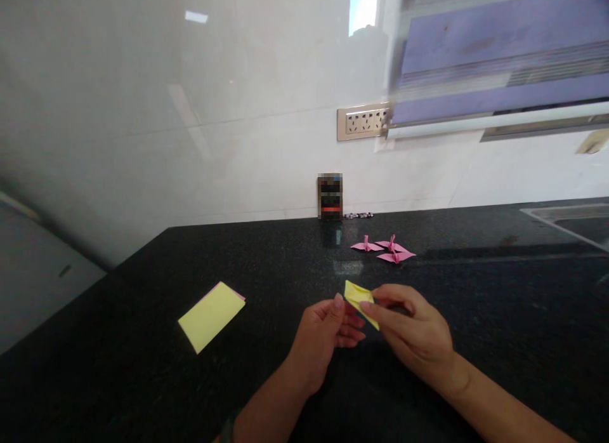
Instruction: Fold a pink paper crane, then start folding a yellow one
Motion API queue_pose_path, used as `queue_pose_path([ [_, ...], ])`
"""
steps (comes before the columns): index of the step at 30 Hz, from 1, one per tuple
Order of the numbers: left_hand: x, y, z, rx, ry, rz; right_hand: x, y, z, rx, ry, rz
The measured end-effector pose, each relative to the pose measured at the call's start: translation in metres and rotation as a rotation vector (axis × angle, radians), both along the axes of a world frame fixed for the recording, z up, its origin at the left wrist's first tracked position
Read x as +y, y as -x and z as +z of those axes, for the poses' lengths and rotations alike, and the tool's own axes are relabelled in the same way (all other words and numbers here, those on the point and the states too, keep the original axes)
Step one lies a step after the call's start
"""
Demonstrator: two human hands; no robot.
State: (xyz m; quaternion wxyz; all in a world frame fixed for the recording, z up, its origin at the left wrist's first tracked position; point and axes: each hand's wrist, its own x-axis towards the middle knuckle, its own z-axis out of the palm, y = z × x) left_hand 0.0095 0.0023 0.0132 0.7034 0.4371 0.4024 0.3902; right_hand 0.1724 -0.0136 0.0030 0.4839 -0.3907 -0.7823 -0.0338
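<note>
A small folded piece of yellow paper (356, 295) is pinched between the thumb and fingers of my right hand (419, 329), held above the dark countertop. Creases and layered flaps show on it. My left hand (323, 335) is just left of it, thumb tip raised close to the paper's left edge and fingers apart below it; whether they touch it I cannot tell. Beyond my hands, three pink origami cranes (396, 257) rest on the counter. To the left lies a stack of yellow paper sheets (212, 317), with a pink edge peeking out underneath.
The black speckled countertop (143, 379) runs back to a pale wall (238, 145). Against the wall stands a small dark box (330, 197), blurred out, beside a patterned pen-like item (359, 215). A socket panel (364, 121) is above. A sink edge (561, 222) shows at far right.
</note>
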Motion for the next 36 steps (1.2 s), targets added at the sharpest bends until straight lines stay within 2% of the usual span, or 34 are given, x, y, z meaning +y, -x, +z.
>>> queue_pose_path([
  [2, -0.002, 0.001, 0.002, -0.109, -0.029, -0.046, -0.002, 0.004, -0.002, -0.129, -0.014, 0.066],
  [5, -0.002, 0.003, 0.003, -0.179, -0.056, -0.05, -0.004, 0.011, 0.002, -0.233, 0.02, 0.154],
  [8, 0.0, 0.004, 0.002, -0.176, -0.072, -0.036, -0.005, 0.014, 0.007, -0.175, 0.095, 0.219],
  [12, 0.001, 0.003, 0.002, -0.142, -0.089, -0.041, -0.002, 0.014, 0.005, 0.044, 0.194, 0.082],
  [19, -0.003, 0.0, 0.005, -0.126, -0.138, -0.177, 0.001, 0.014, 0.002, 0.047, 0.259, 0.026],
  [25, 0.0, 0.001, 0.003, 0.03, -0.148, -0.128, 0.0, 0.015, 0.003, 0.11, 0.295, -0.017],
  [31, 0.0, 0.005, 0.003, 0.24, -0.31, -0.061, 0.0, 0.015, -0.001, 0.108, 0.316, -0.024],
  [33, 0.0, 0.005, 0.003, 0.27, -0.29, -0.053, 0.0, 0.015, -0.003, 0.09, 0.305, -0.008],
  [36, 0.0, 0.003, 0.002, 0.173, -0.162, -0.052, 0.0, 0.016, -0.004, 0.118, 0.315, -0.009],
])
